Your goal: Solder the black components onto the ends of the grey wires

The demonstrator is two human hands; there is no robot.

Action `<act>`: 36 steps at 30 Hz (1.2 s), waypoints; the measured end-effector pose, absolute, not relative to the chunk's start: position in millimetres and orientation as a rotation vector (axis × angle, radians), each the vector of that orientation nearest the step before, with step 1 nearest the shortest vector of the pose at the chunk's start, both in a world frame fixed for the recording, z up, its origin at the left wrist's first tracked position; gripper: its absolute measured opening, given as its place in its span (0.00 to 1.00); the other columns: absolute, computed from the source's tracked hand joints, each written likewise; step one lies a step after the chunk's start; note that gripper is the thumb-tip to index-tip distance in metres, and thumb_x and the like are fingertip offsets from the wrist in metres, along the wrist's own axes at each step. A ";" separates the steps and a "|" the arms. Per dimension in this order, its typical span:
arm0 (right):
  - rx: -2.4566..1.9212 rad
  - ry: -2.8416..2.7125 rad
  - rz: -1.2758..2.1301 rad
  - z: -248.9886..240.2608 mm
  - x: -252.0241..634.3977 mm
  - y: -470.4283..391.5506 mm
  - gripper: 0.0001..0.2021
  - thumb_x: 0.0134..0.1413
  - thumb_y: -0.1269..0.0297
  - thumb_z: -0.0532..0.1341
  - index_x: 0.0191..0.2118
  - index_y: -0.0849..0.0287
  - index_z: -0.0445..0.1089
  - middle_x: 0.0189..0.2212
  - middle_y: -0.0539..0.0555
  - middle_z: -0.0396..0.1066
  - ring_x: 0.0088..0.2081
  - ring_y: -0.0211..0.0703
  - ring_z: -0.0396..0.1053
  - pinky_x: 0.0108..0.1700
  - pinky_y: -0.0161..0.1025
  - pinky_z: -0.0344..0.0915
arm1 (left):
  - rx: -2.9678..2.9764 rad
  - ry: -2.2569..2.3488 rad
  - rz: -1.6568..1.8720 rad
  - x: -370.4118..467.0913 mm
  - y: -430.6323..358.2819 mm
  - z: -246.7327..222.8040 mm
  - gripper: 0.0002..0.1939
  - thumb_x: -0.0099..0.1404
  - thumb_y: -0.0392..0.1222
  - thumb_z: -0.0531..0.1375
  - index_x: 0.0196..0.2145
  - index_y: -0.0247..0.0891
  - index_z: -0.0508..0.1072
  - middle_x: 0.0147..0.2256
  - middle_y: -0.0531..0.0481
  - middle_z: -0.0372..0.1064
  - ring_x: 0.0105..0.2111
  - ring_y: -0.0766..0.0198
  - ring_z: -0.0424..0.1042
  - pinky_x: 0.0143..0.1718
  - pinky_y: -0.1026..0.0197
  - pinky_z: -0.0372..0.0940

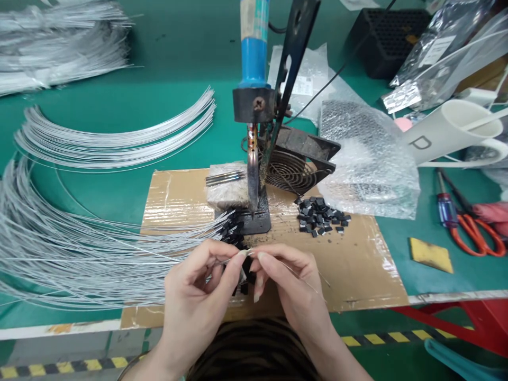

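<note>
My left hand (210,286) is closed in a pinch on a thin wire, its thumb and forefinger meeting at the tip. Fingertip to fingertip with it, my right hand (291,278) pinches a thin wire too, and thin strands (305,283) trail from it to the lower right. Whether both hold one wire is hidden by the fingers. Just beyond them, a soldering iron (253,164) with a blue handle (254,61) points down in a black stand. Wires with black connectors (232,227) on their ends lie beside my left hand.
Grey wires (99,264) spread across the left, with another bundle (119,143) behind. Loose black connectors (319,214) are heaped on the cardboard (353,264). A small fan (297,159) stands behind the iron. Bubble wrap (369,153), a white mug (448,132), red-handled scissors (476,235) and a yellow sponge (431,255) lie right.
</note>
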State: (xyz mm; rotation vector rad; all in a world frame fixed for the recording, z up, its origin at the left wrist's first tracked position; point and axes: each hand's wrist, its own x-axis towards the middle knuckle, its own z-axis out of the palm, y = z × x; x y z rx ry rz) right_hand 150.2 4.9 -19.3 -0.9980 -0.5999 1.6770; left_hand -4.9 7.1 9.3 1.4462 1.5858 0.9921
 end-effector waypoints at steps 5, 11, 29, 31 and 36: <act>-1.015 -0.582 1.690 -18.3 148.1 4.5 0.05 0.58 0.61 0.73 0.37 0.56 0.85 0.27 0.50 0.80 0.20 0.34 0.74 0.26 0.31 0.71 | 1.512 1.585 1.015 -4.6 6.2 9.4 0.04 0.69 0.36 0.65 0.34 0.41 0.78 0.26 0.54 0.76 0.23 0.70 0.69 0.23 0.69 0.61; -1.022 -0.575 1.688 -16.5 148.5 4.8 0.05 0.58 0.61 0.73 0.36 0.56 0.84 0.26 0.49 0.79 0.19 0.34 0.74 0.26 0.32 0.71 | 1.558 1.581 1.035 -3.8 5.9 8.8 0.04 0.68 0.36 0.65 0.34 0.41 0.79 0.27 0.54 0.76 0.26 0.68 0.72 0.26 0.68 0.65; -0.985 -0.541 1.861 -19.0 162.6 11.8 0.08 0.55 0.59 0.75 0.32 0.59 0.83 0.25 0.50 0.77 0.19 0.34 0.71 0.22 0.31 0.73 | 1.640 1.517 0.975 -7.0 5.1 10.1 0.05 0.69 0.34 0.64 0.35 0.42 0.78 0.27 0.55 0.75 0.26 0.68 0.70 0.26 0.67 0.65; -0.976 -0.520 1.853 -19.0 161.4 11.1 0.08 0.56 0.59 0.74 0.34 0.59 0.83 0.25 0.50 0.78 0.19 0.34 0.72 0.22 0.30 0.74 | 1.626 1.534 0.969 -6.1 5.3 8.8 0.04 0.70 0.35 0.64 0.36 0.42 0.78 0.28 0.54 0.76 0.27 0.68 0.72 0.28 0.67 0.66; -0.955 -0.478 1.834 -18.3 156.9 9.1 0.07 0.56 0.61 0.74 0.34 0.59 0.84 0.25 0.49 0.78 0.18 0.31 0.72 0.22 0.27 0.73 | 1.632 1.560 0.997 -3.7 3.9 6.1 0.04 0.69 0.35 0.65 0.36 0.41 0.77 0.28 0.54 0.76 0.27 0.68 0.73 0.28 0.68 0.66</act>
